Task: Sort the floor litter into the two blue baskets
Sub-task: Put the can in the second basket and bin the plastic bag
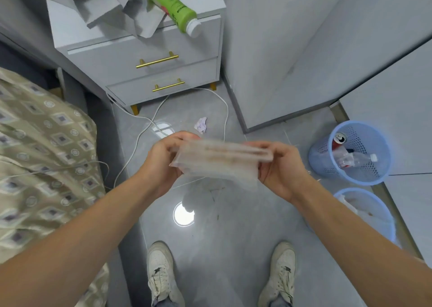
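Clear plastic wrapper (218,163), motion-blurred, held up above the floor at mid-frame, stretched flat between both hands. Faint brownish print or residue along its upper edge; cannot tell which.

Left hand (161,164) pinches the wrapper's left end, fingers curled around the edge, thumb on the near side. Right hand (280,166) pinches the right end the same way, fingers curled behind the film. Both grips look light, at the margins only.

Beyond the right hand's fingers, further to the right: far blue basket (350,152), mesh-walled, holding a red can and clear plastic bottles. Nearer the body, below the right forearm: near blue basket (367,215), holding pale crumpled stuff, too blurred to name.

Judgement: wrapper is plastic, so it likely belongs with the bottles and can in the far basket. To do it well, gather the film into the right hand first, let the left go, then carry it right over the rim before letting go; thin film drifts if dropped from height.

Ahead of the fingertips, on the floor: a crumpled pale tissue (201,125), near a white cable (224,110), still to be sorted. Past that, a grey nightstand (145,56) with a green bottle (173,7) lying on top.
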The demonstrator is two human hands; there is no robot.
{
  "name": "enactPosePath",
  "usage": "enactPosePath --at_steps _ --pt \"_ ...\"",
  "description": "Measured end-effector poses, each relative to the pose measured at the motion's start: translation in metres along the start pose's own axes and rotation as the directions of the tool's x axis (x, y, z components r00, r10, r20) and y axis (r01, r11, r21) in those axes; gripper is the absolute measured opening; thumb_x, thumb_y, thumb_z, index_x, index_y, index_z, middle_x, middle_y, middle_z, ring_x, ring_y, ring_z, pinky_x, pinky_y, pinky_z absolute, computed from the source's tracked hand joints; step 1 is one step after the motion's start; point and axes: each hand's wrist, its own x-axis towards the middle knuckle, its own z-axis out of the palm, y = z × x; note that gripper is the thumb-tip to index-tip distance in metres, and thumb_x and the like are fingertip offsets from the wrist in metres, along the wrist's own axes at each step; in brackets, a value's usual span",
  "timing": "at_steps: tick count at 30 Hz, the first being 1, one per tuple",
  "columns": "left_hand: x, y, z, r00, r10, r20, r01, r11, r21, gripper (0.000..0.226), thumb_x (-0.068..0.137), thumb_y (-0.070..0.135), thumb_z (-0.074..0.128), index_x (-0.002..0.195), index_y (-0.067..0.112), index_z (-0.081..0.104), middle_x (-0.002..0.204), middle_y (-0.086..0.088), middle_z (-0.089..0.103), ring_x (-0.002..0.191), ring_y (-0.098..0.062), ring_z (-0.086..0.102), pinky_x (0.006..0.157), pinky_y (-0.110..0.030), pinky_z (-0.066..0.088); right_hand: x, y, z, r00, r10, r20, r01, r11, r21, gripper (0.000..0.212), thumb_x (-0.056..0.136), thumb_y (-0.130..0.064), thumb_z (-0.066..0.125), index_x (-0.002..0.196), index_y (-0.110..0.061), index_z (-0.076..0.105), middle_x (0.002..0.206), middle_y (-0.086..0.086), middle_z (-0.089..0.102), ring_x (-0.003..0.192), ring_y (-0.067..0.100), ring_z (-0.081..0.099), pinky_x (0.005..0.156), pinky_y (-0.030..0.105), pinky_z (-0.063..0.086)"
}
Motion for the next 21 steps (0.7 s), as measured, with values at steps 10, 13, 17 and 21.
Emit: enactPosePath --at_steps 10,13,17,21 --pt "0.017 -0.034 0.09 0.992 0.086 0.087 -0.118 0.866 0.487 0.023 0.091 0.0 0.07 0.101 0.019 0.078 0.088 -0.001 0.069 0.072 -0.014 0.068 0.059 -0.026 0.056 -0.047 0.01 -0.085 0.914 -0.321 -0.25 0.157 0.845 -0.512 0.038 0.076 -0.005 0.086 0.107 -0.026 0.077 0.111 -0.001 0.073 0.096 0.023 0.071 0.09 0.042 0.06" --pt "0.025 -0.069 0.145 0.983 0.111 0.149 -0.176 0.809 0.561 0.021 0.091 0.004 0.072 0.102 0.022 0.077 0.068 0.006 0.067 0.059 -0.008 0.061 0.057 -0.017 0.048 -0.076 0.02 -0.132 0.81 -0.464 -0.36 0.196 0.791 -0.579 0.037 0.074 -0.009 0.086 0.103 -0.031 0.078 0.119 -0.001 0.067 0.108 0.021 0.068 0.094 0.041 0.057" --pt "0.033 -0.132 0.224 0.956 0.0 0.295 -0.198 0.74 0.643 0.041 0.079 0.012 0.086 0.111 0.034 0.074 0.103 0.0 0.07 0.082 -0.015 0.068 0.066 -0.017 0.054 -0.128 0.039 -0.214 0.678 -0.554 -0.484 0.094 0.718 -0.69 0.036 0.076 -0.01 0.085 0.106 -0.029 0.076 0.125 -0.003 0.054 0.115 0.011 0.059 0.093 0.022 0.048" --pt "0.04 -0.213 0.294 0.91 -0.042 0.413 -0.306 0.605 0.735 0.058 0.071 0.011 0.091 0.12 0.034 0.069 0.125 0.005 0.053 0.104 -0.018 0.059 0.09 -0.027 0.055 -0.186 0.069 -0.3 0.596 -0.572 -0.563 -0.034 0.683 -0.73 0.039 0.076 -0.012 0.087 0.109 -0.027 0.074 0.13 -0.008 0.047 0.124 0.008 0.052 0.096 0.021 0.049"
